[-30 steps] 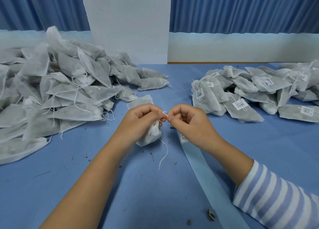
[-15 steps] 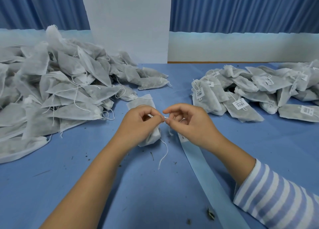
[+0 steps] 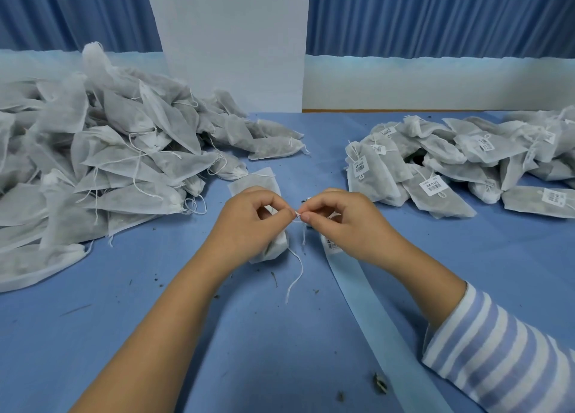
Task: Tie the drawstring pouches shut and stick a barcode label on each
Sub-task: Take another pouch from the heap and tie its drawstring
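Two hands are held close together over one pouch [image 3: 253, 181] on the table [image 3: 217, 366].
The string [image 3: 301, 268] is pinched by the left hand [image 3: 249, 223] and the right hand [image 3: 345, 223], fingertips nearly touching. The pouch is tucked under the left hand. Bare blue table is seen between the untied pile [image 3: 109, 164] and the labelled pile [image 3: 466, 164].

Now a slight gap between left hand [image 3: 249, 226] and right hand [image 3: 342, 223], short drawstring [image 3: 297, 215] stretch newly visible there
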{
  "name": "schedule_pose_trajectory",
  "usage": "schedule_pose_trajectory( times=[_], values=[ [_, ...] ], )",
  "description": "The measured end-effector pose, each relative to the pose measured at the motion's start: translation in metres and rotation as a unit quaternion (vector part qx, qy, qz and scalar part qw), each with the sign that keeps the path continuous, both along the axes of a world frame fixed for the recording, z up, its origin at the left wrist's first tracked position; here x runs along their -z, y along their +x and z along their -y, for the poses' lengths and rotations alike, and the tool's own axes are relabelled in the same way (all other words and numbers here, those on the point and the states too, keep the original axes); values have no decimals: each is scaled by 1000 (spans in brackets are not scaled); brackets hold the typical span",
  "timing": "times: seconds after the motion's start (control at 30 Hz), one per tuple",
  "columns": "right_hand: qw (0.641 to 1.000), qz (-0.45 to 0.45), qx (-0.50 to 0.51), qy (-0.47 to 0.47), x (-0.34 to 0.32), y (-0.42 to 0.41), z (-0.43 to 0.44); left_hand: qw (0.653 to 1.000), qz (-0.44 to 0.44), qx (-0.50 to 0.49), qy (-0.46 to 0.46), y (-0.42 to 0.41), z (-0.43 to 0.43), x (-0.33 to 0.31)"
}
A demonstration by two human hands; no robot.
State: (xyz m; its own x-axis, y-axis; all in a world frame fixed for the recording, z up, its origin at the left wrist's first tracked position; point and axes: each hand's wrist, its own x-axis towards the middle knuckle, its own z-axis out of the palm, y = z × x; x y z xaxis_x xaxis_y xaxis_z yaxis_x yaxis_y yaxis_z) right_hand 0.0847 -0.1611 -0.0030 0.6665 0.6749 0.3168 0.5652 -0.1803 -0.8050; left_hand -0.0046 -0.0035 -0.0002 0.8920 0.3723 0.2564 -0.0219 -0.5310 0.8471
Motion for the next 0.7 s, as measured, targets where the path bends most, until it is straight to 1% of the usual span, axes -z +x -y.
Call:
schedule_pose_trajectory(
  times=[0.13,0.3,0.4,0.5,0.6,0.7],
  values=[
    [995,-94,-29,-18,-3,0,2,1000,2,8,-4,1,0,-1],
    [987,-151,-52,6,-7,0,4,992,-23,33,-116,-2,-1,-5],
    [986,-154,-56,37,-6,-2,3,987,-47,30,-148,-1,0,-6],
    [986,-135,-64,71,-3,-5,0,984,-69,27,-163,0,0,-8],
    [990,-95,-47,96,-1,-6,-1,982,-83,32,-164,-1,0,-8],
    [992,-76,-34,91,1,-6,-1,982,-96,46,-154,0,1,-6]
  ],
)
